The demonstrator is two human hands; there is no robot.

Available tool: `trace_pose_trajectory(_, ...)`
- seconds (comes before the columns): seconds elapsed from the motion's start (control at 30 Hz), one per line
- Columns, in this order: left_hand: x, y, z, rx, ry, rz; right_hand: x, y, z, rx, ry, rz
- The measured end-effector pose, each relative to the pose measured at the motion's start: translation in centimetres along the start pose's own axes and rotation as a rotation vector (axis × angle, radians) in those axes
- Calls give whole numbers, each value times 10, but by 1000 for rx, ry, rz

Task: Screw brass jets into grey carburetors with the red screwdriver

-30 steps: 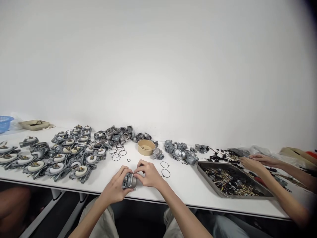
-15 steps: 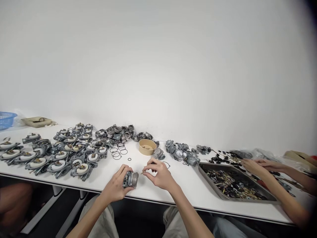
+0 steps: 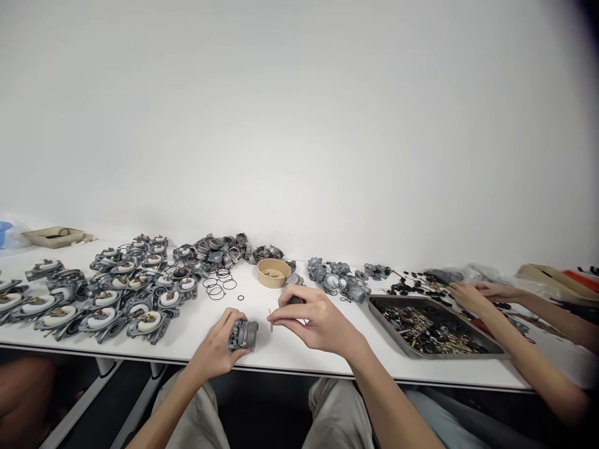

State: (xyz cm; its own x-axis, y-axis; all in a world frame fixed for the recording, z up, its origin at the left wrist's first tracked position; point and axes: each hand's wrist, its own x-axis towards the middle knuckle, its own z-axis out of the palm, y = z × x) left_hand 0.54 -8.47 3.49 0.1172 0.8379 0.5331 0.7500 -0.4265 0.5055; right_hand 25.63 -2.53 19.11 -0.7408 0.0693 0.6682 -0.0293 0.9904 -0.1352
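My left hand (image 3: 213, 346) is closed around a grey metal carburetor (image 3: 245, 335) just above the table's front edge, its body lying on its side. To the right of it, my right hand (image 3: 325, 319) pinches a thin brass screw-like part (image 3: 271, 325) between thumb and forefinger. The brass part hangs upright, a small gap away from the carburetor. Something dark with a bit of red (image 3: 296, 300) shows inside the curled right fingers; its kind is mostly hidden. A small black O-ring (image 3: 240, 298) lies on the table beyond my hands.
Left stand rows of carburetors with white floats (image 3: 103, 318). Behind are metal bowls (image 3: 219, 248), large rubber rings (image 3: 219, 284) and a round tan container (image 3: 274, 280). Right lie carburetor bodies (image 3: 334, 277) and a metal tray (image 3: 402, 350) of brass parts; a co-worker's hands (image 3: 472, 298) work beyond it.
The brass part has turned from lying nearly level to upright in my right fingers, and my right hand has rolled over. The view has shifted slightly rightward. My left hand still holds the carburetor.
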Motion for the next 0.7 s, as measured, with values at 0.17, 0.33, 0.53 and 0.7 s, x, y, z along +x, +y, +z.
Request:
trace_pose_trajectory(0.17, -1, 1, 0, 3, 1, -6, -4, 11, 13, -37, -19, 74)
trace_pose_trajectory(0.33, 0, 4, -1, -14, -2, -7, -22, 43, 46, -101, -56, 212)
trace_pose_trajectory(0.53, 1, 7, -2, -22, 20, -23, -47, 77, 78, -129, -161, 433)
trace_pose_trajectory(0.7, 0, 7, -2, -24, 8, -30, -53, 79, 90, -123, -173, 458)
